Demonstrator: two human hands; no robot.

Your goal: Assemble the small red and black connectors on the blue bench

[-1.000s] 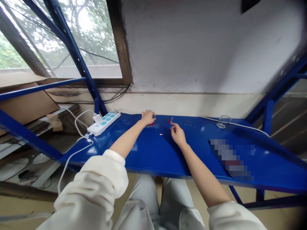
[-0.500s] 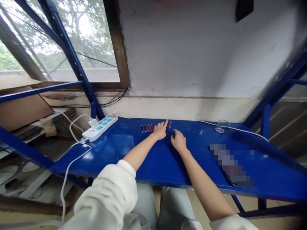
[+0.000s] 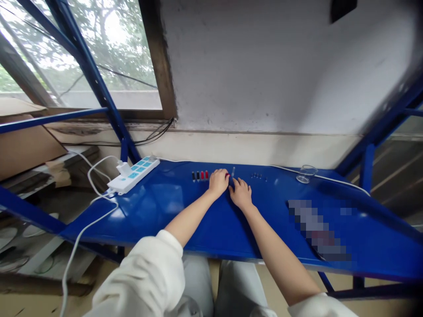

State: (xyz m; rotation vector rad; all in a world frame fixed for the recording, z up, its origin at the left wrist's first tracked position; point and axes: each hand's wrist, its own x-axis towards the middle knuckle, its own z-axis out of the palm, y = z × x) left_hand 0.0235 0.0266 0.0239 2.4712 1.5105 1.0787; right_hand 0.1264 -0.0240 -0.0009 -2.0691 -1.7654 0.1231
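Observation:
My left hand (image 3: pixel 218 184) rests palm down on the blue metal bench top (image 3: pixel 158 207), its fingertips over a small red piece (image 3: pixel 228 175) that barely shows. My right hand (image 3: pixel 240 194) lies just beside it with fingers slightly spread, holding nothing visible. A small clear vial (image 3: pixel 233 171) stands just beyond my right fingers. To the left is a short row of black and red pegs (image 3: pixel 199 176). Several tiny dark parts (image 3: pixel 256 175) sit to the right.
A white power strip (image 3: pixel 133 175) with blue switches and a plug lies at the bench's left end, its white cable (image 3: pixel 89 220) hanging over the edge. A glass cup (image 3: pixel 306 174) stands at the back right. A pixelated patch (image 3: pixel 317 229) covers something on the bench.
My hands have drawn closer together. My left hand has moved right from the peg row and now covers the red piece. The camera has shifted slightly.

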